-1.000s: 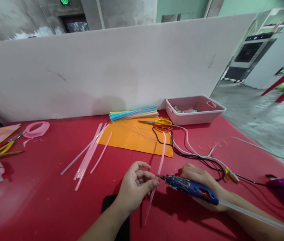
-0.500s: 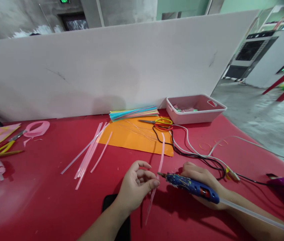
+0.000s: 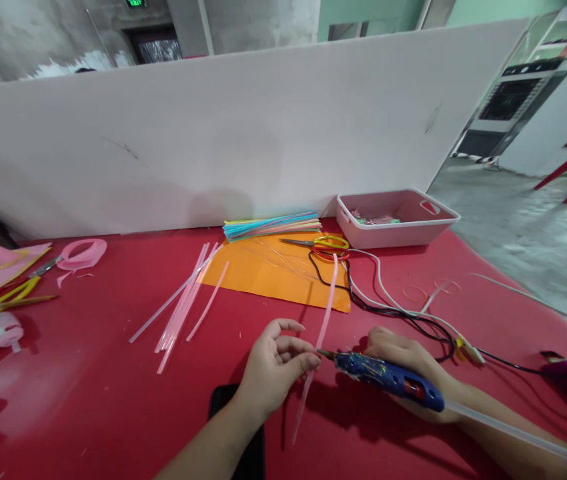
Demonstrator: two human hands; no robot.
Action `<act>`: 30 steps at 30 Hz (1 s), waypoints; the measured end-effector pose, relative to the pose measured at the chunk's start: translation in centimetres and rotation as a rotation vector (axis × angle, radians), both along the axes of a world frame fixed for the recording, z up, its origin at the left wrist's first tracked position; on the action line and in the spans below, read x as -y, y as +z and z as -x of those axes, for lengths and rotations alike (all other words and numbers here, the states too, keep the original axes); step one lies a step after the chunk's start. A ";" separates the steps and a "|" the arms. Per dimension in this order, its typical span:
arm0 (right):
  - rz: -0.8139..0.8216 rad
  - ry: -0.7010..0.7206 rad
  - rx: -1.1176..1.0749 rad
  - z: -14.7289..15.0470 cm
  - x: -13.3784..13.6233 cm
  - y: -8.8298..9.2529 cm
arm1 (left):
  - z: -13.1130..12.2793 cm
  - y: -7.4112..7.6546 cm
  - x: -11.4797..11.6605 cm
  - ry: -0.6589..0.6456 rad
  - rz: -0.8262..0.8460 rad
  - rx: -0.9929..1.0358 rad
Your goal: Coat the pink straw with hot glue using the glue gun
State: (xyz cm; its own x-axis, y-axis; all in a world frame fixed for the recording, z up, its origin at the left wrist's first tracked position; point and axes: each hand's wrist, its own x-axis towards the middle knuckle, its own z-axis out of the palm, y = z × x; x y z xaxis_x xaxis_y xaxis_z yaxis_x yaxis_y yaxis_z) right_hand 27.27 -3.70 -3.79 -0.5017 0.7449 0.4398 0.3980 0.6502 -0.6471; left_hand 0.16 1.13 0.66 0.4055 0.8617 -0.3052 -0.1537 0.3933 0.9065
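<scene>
Between thumb and fingers, my left hand pinches a long pink drinking straw, which stands tilted above the table. My right hand is wrapped round a blue hot glue gun smeared with dried glue. Its nozzle points left and meets or nearly meets the straw just by my left fingertips; exact contact I cannot tell. A clear glue stick runs out of the gun's rear. Several loose pink straws lie to the left of my left hand.
An orange sheet bears scissors and a bundle of coloured straws. At the back right stands a pink basket with scraps. Cables run rightward. A black phone lies under my left forearm; a white partition rises behind.
The straw has become straighter and more upright at its top end. Both hands keep nearly the same places, and the whole view has shifted slightly.
</scene>
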 end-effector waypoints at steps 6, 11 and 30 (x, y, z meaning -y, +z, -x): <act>0.026 0.019 0.063 -0.1 -0.1 0.9 | 0.0 0.3 0.1 0.003 0.002 0.005; -0.007 0.051 0.073 -0.3 -0.2 0.7 | 0.1 0.3 0.2 -0.001 0.001 0.015; -0.006 0.013 0.041 -0.1 -0.1 0.5 | -0.1 0.1 0.3 -0.011 -0.024 -0.012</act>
